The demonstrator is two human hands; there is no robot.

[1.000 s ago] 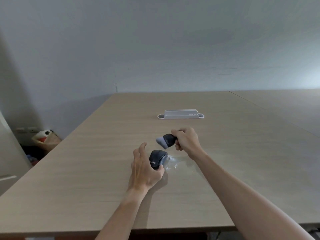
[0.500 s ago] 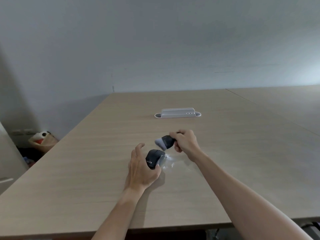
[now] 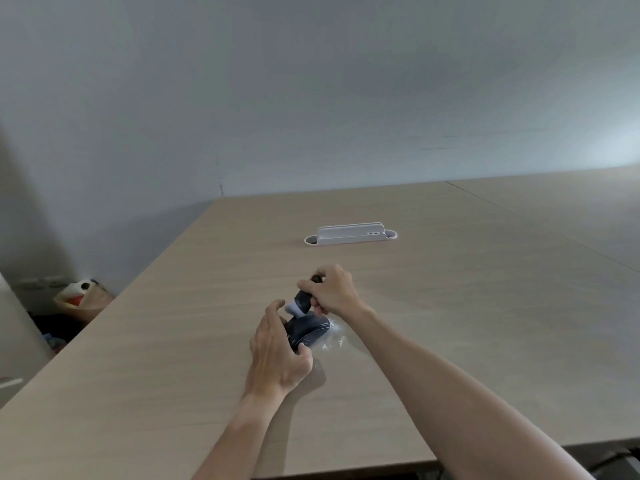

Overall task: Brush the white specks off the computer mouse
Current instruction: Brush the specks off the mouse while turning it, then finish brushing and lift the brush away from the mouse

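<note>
A dark computer mouse lies on the wooden table, gripped at its near end by my left hand. My right hand holds a small black brush with pale bristles. The bristles point down and left and touch the far top of the mouse. White specks lie scattered on the table just right of the mouse.
A white cable-port cover stands up from the table farther back. A seam to a second tabletop runs along the right. Beyond the table's left edge, a bag with items sits on the floor by the wall.
My right hand has brought the brush down and left from above the mouse onto its far top. My left hand keeps its hold on the mouse.
</note>
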